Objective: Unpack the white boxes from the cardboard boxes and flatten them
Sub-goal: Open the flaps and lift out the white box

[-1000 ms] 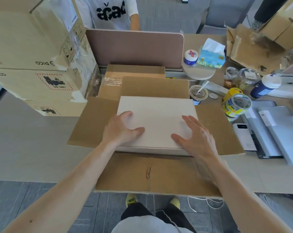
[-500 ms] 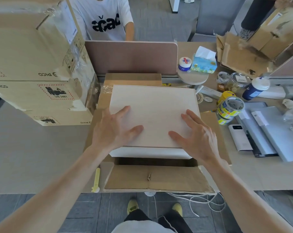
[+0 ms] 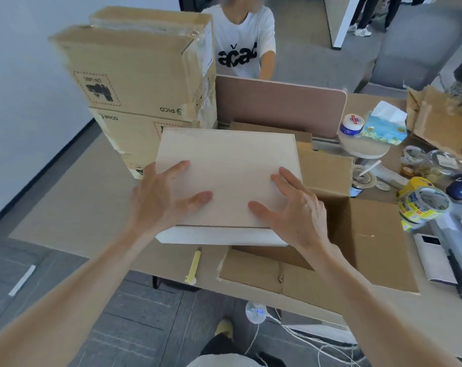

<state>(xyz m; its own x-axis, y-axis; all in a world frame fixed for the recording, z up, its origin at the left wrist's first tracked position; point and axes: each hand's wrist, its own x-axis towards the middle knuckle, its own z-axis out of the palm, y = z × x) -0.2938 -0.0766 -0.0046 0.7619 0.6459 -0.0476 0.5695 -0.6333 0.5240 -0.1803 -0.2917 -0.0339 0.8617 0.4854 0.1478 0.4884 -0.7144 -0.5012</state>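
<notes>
I hold a flat white box [image 3: 225,168] in the air above the desk, left of the open cardboard box [image 3: 367,234] with its flaps spread. My left hand [image 3: 158,200] grips the white box's near left edge, thumb and forefinger spread on its top. Gripping the near right edge the same way is my right hand [image 3: 296,207]. The remaining fingers of both hands are hidden past the box's edges. The cardboard box's inside is dark and mostly hidden behind the white box and my right arm.
Stacked taped cardboard boxes [image 3: 139,75] stand at the back left. A yellow cutter [image 3: 193,266] lies near the desk's front edge. Tape rolls [image 3: 423,205], a tissue pack [image 3: 384,125], jars and a laptop crowd the right. A person [image 3: 244,41] sits behind the divider [image 3: 277,104].
The white box has risen out of the cardboard box and moved left, with both hands still on it. The view has swung left and up.
</notes>
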